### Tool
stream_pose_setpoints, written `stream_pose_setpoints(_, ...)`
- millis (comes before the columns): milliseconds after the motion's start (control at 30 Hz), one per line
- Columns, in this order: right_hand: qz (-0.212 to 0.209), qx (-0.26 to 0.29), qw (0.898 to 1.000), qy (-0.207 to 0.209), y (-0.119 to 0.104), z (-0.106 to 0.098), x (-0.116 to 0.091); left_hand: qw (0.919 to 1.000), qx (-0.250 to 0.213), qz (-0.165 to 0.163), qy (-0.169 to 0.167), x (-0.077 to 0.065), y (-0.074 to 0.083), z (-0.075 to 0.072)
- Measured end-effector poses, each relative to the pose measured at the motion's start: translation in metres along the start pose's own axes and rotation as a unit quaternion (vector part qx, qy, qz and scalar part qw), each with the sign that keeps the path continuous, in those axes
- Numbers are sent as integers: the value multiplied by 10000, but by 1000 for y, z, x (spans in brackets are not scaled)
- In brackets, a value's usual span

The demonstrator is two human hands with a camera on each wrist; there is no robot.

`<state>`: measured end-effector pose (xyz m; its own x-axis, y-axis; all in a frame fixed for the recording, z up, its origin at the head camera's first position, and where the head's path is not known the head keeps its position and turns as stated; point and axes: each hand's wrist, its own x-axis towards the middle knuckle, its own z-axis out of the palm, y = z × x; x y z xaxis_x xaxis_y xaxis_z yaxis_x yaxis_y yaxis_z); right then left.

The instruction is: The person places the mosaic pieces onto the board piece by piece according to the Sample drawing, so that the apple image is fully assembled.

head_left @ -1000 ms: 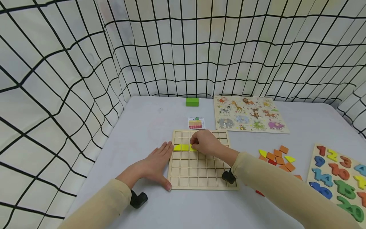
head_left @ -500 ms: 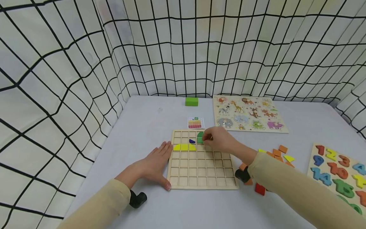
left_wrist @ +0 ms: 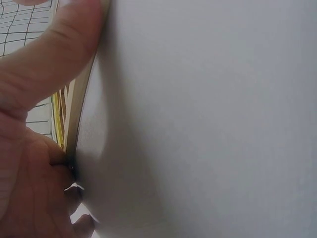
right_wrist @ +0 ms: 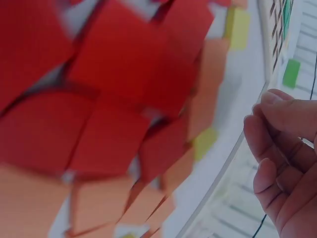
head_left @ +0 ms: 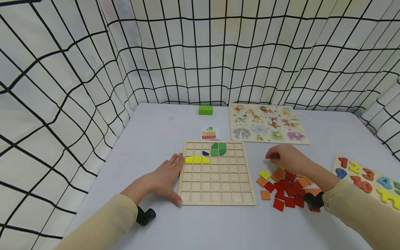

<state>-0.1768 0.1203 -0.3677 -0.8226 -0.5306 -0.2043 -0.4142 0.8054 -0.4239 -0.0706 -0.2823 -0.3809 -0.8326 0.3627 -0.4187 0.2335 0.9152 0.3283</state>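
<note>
My left hand (head_left: 165, 178) lies flat on the table, fingers straight and thumb spread, against the left edge of the wooden grid board (head_left: 218, 177). In the left wrist view its thumb (left_wrist: 64, 44) rests along the board's side. On the grid sit three yellow pieces (head_left: 197, 159) in a row, a small dark blue piece (head_left: 205, 153) and several green pieces (head_left: 222, 146) forming a rounded shape. Off to the right, my right hand (head_left: 289, 159) hovers with loosely bent fingers over the far side of a pile of red pieces (head_left: 289, 189) and orange pieces (head_left: 265, 195). Nothing shows between its fingertips.
A picture card (head_left: 210, 133) lies just behind the grid board, with a green block (head_left: 205, 110) farther back. An animal puzzle board (head_left: 268, 139) lies at the back right, a number puzzle board (head_left: 368, 180) at the right. Black netting (head_left: 212, 52) surrounds the table.
My right hand has moved from over the yellow and green pieces on the grid rightward to the loose pile, uncovering the green and blue pieces. The left hand stays at the board's edge.
</note>
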Motion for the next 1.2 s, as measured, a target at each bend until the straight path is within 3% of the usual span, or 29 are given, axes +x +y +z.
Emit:
stream_pose_setpoints(200, 141, -79, 9998, -121, 24, -6, -11, 10000, -41, 6, 12, 1, 0, -1)
stream_pose_setpoints(767, -112, -2, 9976, -687, 35, -13, -10, 9999, -118, 1, 31, -4, 0, -2)
stream_pose_setpoints(1033, -75, 28, 9976, -686, 36, -12, -11, 10000, -39, 40, 19, -4, 0, -2)
stream_pose_setpoints(1200, -138, 106, 9995, -266, 29, -12, -4, 10000, -24, 56, 45, -4, -1, -1)
